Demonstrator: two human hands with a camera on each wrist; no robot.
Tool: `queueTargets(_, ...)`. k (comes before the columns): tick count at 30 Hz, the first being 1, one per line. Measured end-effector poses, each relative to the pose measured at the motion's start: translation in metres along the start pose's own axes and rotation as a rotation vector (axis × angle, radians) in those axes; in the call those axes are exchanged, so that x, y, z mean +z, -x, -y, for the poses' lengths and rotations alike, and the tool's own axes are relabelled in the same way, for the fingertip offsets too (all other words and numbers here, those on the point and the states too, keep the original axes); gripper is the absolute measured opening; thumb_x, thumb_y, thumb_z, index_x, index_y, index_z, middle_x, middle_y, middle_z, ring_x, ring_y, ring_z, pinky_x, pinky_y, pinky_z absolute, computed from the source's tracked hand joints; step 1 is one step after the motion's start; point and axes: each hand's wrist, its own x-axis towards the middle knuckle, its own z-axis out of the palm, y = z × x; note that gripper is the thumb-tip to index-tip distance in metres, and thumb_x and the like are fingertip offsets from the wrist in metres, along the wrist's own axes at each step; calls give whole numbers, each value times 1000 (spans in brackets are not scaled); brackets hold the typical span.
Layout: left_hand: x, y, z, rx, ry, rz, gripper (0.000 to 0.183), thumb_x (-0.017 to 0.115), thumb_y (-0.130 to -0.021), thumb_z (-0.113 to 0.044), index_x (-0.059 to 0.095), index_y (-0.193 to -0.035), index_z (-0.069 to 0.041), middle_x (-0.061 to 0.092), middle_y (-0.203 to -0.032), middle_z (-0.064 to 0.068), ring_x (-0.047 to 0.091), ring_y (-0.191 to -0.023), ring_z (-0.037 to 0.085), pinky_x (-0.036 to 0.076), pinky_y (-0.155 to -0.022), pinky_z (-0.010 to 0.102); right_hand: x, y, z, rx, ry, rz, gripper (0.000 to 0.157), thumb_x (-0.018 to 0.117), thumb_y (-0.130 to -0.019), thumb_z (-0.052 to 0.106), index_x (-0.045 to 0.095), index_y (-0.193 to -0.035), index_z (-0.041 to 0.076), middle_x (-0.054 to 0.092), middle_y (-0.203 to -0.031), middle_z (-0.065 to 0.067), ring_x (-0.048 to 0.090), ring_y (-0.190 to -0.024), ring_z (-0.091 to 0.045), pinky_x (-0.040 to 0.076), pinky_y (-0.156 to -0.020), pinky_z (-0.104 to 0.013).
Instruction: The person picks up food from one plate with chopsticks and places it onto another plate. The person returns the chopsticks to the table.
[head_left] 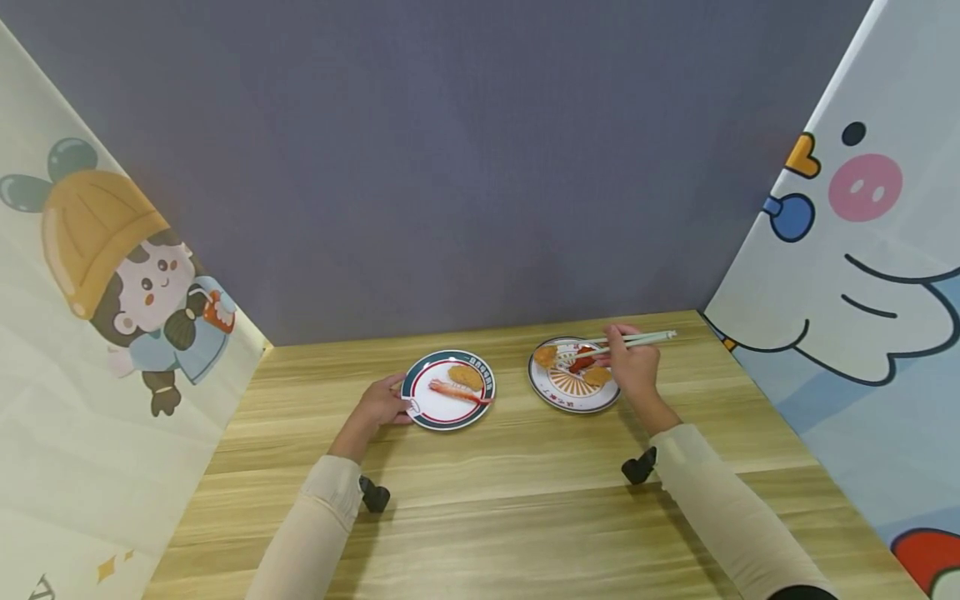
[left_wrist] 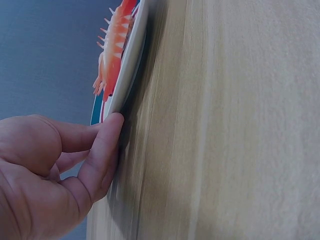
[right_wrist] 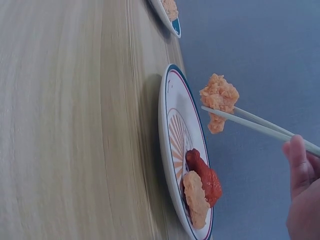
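My left hand (head_left: 381,404) pinches the left rim of a white plate (head_left: 442,410) with a dark green border. On that plate lie a shrimp (head_left: 457,391) and a golden fried piece (head_left: 467,377). Pale green chopsticks (right_wrist: 267,129) are in my right hand (head_left: 634,365). Their tips clasp a craggy piece of fried chicken (right_wrist: 219,95), raised above a second plate (head_left: 573,407) with an orange fan pattern. A red-brown drumstick (right_wrist: 207,180) and another fried piece (right_wrist: 195,200) rest on this second plate.
Both plates sit near the back of a wood-grain table (head_left: 495,517). A grey panel (head_left: 480,167) rises behind it. Cartoon-printed panels stand at the left (head_left: 45,375) and right (head_left: 862,333). Small black devices (head_left: 375,495) are on both wrists.
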Motion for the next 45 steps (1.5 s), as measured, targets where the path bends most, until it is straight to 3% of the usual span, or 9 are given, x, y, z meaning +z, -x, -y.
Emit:
queueTargets(9, 0, 1, 0, -5, -11, -2, 71, 60, -94, 9, 35, -158, -8, 56, -118, 22, 65, -69, 15, 67, -65, 28, 6, 6, 2, 9, 2, 25, 34, 60, -103, 19, 67, -114, -13, 66, -72, 13, 67, -48, -7, 63, -47, -29)
queueTargets(18, 0, -1, 0, -10, -5, -5, 71, 60, -94, 9, 36, -158, -9, 54, -120, 23, 64, -68, 14, 67, -65, 27, 15, 9, 3, 42, -27, 61, 34, 60, -103, 17, 65, -117, -13, 68, -66, 11, 67, -47, -11, 64, -48, -38)
queueTargets(25, 0, -1, 1, -7, -8, -5, 71, 60, -94, 9, 36, -158, -9, 54, -119, 23, 64, -69, 15, 67, -65, 28, 23, 14, 4, 39, -64, 86, 31, 61, -102, 17, 66, -111, -12, 70, -70, -10, 71, -51, -25, 63, -45, -34)
queueTargets(27, 1, -1, 1, -6, -10, -4, 71, 60, -94, 9, 36, -158, -9, 54, -119, 23, 64, -69, 15, 67, -65, 28, 25, 16, 4, 33, -70, 91, 29, 60, -102, 16, 67, -109, -11, 69, -72, -15, 71, -51, -24, 62, -43, -31)
queueTargets(32, 1, -1, 1, -10, -3, -3, 71, 60, -94, 8, 36, -159, -11, 54, -122, 24, 64, -71, 15, 67, -67, 28, 30, 20, 5, 13, -54, 105, 29, 58, -102, 15, 66, -109, -12, 69, -73, -8, 69, -49, -13, 63, -47, -40)
queueTargets(36, 1, -2, 1, -10, -4, 2, 71, 60, -95, 8, 35, -159, -10, 54, -124, 25, 65, -71, 15, 67, -67, 27, 32, 21, 5, 16, -54, 123, 33, 60, -102, 17, 65, -111, -15, 69, -72, -2, 71, -51, -17, 63, -52, -49)
queueTargets(45, 0, -2, 1, -9, -3, 2, 71, 60, -94, 8, 35, -158, -9, 54, -121, 24, 64, -71, 16, 68, -68, 29, 38, 24, 7, 59, -81, 165, 36, 60, -103, 17, 64, -117, -16, 70, -71, 4, 71, -52, -15, 65, -51, -42)
